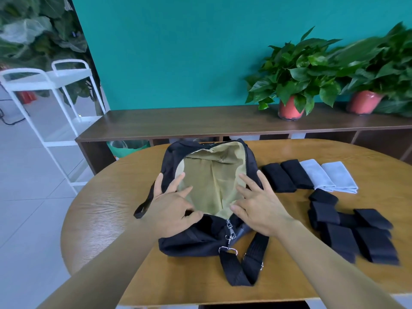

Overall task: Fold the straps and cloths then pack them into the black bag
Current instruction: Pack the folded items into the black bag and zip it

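The folding looks done: the folded straps (338,237) and cloths (334,176) lie on the desk (100,217) right of the fingers (246,182), none packed yet, while the left hand (171,207) and right hand (259,207) press wide, flat fingers on the rim of the open black bag (196,239), which seems empty.

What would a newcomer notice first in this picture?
Probably the black bag in the middle of the table, unzipped so its tan lining shows, with the left hand and right hand on its opening. Right of it lie folded black straps and two grey cloths.
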{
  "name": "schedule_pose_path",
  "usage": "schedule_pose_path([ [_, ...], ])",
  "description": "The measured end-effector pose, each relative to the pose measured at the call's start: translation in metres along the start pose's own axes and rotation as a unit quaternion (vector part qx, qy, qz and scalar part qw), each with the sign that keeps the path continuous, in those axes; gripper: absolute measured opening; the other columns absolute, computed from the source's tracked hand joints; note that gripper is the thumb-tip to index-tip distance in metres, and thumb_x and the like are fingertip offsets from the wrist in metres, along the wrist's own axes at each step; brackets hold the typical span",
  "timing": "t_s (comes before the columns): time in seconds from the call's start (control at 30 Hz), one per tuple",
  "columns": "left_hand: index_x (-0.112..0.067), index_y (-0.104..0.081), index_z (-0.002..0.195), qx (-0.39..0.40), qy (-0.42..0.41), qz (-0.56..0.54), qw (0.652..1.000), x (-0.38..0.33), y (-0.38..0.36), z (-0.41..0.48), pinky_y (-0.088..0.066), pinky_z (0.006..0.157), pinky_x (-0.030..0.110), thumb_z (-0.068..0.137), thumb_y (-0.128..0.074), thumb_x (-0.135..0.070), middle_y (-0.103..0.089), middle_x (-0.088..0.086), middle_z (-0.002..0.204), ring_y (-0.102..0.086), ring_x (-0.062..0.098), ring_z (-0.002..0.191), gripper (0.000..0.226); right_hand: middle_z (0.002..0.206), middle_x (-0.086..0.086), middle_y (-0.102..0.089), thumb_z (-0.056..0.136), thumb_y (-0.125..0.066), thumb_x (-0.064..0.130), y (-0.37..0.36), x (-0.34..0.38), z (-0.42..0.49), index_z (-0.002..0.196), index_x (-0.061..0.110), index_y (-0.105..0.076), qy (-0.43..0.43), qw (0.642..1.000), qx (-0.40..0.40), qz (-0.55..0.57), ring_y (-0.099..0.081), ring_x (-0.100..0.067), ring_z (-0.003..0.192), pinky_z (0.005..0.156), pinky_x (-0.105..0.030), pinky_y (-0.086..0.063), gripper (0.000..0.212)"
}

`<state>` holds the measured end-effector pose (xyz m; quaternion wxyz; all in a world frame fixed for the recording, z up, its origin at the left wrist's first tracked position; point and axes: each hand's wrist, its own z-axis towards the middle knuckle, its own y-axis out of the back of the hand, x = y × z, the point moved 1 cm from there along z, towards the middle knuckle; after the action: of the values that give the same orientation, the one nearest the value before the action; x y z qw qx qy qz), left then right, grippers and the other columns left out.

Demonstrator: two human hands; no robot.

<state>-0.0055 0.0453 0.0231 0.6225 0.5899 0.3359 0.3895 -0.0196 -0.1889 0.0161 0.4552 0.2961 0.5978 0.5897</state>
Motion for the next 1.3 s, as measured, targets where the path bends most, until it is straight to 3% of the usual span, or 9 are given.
schedule_pose_path([
  [0.13,-0.038,-0.071,0.1,0.017,0.008,0.021,1.0,-0.012,0.005,-0.002,0.042,0.091,0.046,0.075,-0.006,-0.075,-0.028,-0.008,0.156,0.019,0.016,0.146,0.079,0.15,0.002,-0.035,0.07,0.038,0.061,0.0,-0.009,-0.003,0.115,0.036,-0.065,-0.021,0.999,0.009,-0.024,0.01,-0.019,0.146,0.112,-0.05,0.018,0.116],
  [0.37,-0.037,-0.065,0.116,0.057,0.038,0.03,0.997,-0.026,0.007,-0.001,0.031,0.101,0.055,0.091,-0.03,-0.068,-0.025,-0.005,0.157,0.018,0.018,0.146,0.053,0.154,-0.003,-0.025,0.095,0.003,0.053,-0.006,-0.016,-0.002,0.126,0.028,-0.058,-0.077,0.997,0.028,-0.003,0.016,-0.019,0.144,0.113,-0.049,0.018,0.074],
  [0.47,-0.036,-0.063,0.119,0.028,0.02,0.039,0.999,-0.033,0.009,0.002,0.029,0.102,0.055,0.081,-0.019,-0.076,-0.022,-0.004,0.158,0.017,0.017,0.146,0.07,0.154,-0.002,-0.026,0.078,0.029,0.06,-0.006,-0.016,-0.007,0.129,0.026,-0.054,-0.057,0.998,-0.02,0.025,0.012,-0.018,0.145,0.116,-0.047,0.01,0.102],
  [0.53,-0.035,-0.058,0.125,0.004,0.004,0.03,1.0,-0.04,0.013,0.005,0.026,0.105,0.055,0.073,-0.011,-0.077,-0.018,-0.004,0.159,0.016,0.015,0.146,0.082,0.153,-0.002,-0.029,0.077,0.032,0.06,-0.003,-0.016,-0.015,0.133,0.024,-0.049,-0.054,0.996,-0.058,0.05,0.004,-0.019,0.146,0.117,-0.044,0.005,0.105],
  [0.67,-0.031,-0.039,0.143,-0.036,-0.021,0.015,0.999,-0.062,0.018,0.012,0.019,0.111,0.054,0.079,-0.017,-0.072,-0.01,-0.002,0.161,0.013,0.014,0.147,0.079,0.146,-0.009,-0.042,0.097,-0.012,0.047,0.002,-0.018,-0.034,0.135,0.016,-0.049,-0.09,0.986,-0.114,0.078,-0.025,-0.024,0.142,0.116,-0.046,-0.016,0.061],
  [0.8,-0.031,-0.03,0.148,-0.072,-0.061,0.012,0.995,-0.095,0.013,0.02,0.019,0.111,0.05,0.074,-0.007,-0.072,-0.007,-0.003,0.161,0.012,0.011,0.147,0.087,0.132,-0.012,-0.056,0.096,-0.029,0.038,-0.012,-0.026,-0.068,0.124,0.012,-0.06,-0.121,0.977,-0.164,0.063,-0.045,-0.028,0.13,0.107,-0.048,-0.034,0.049],
  [1.07,-0.029,-0.019,0.151,-0.087,-0.088,0.009,0.992,-0.129,0.005,0.031,0.013,0.113,0.05,0.077,-0.003,-0.069,-0.006,-0.002,0.161,0.004,0.012,0.148,0.086,0.127,-0.015,-0.059,0.078,-0.044,0.015,-0.044,-0.058,-0.146,0.12,0.006,-0.062,-0.236,0.962,-0.135,0.036,-0.052,-0.031,0.122,0.105,-0.045,-0.039,0.047],
  [1.2,-0.027,-0.022,0.151,-0.083,-0.031,0.006,0.996,-0.106,0.003,0.03,0.01,0.114,0.049,0.092,-0.015,-0.063,-0.011,0.0,0.161,-0.003,0.014,0.148,0.069,0.119,-0.018,-0.064,0.073,-0.032,0.017,-0.058,-0.065,-0.171,0.115,0.0,-0.065,-0.294,0.952,-0.09,0.015,-0.059,-0.031,0.115,0.099,-0.047,-0.045,0.056],
  [1.3,-0.029,-0.023,0.151,-0.061,-0.015,0.031,0.998,-0.082,0.002,0.025,0.01,0.114,0.049,0.083,0.001,-0.07,-0.012,-0.001,0.161,-0.005,0.013,0.148,0.083,0.121,-0.019,-0.063,0.076,-0.035,0.02,-0.068,-0.068,-0.177,0.118,-0.002,-0.063,-0.31,0.95,-0.033,0.006,-0.058,-0.031,0.117,0.1,-0.047,-0.044,0.055],
])
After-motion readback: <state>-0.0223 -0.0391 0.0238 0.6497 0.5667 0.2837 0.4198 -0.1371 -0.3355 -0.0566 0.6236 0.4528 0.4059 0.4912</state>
